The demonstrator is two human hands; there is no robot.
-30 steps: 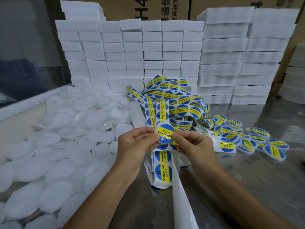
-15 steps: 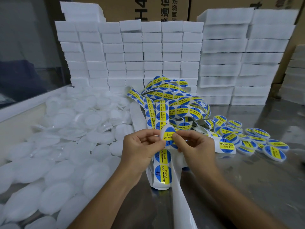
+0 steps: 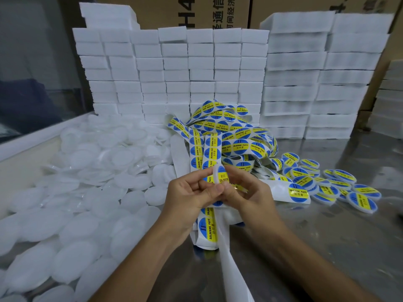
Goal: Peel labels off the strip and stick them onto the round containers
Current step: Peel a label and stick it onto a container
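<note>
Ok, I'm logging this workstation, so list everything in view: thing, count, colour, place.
Unlabelled containers: many, translucent white, heaped left.
Labelled containers: a dozen or more, blue-yellow tops, right on the table.
Label strip: tangled pile, blue-yellow labels on white backing, centre.
Held container: one, label on it, between both hands.
Foam blocks: many, white, stacked behind.
Cardboard boxes: brown, at back.
Table: metal.
Left hand, right hand: grip the held container.
</note>
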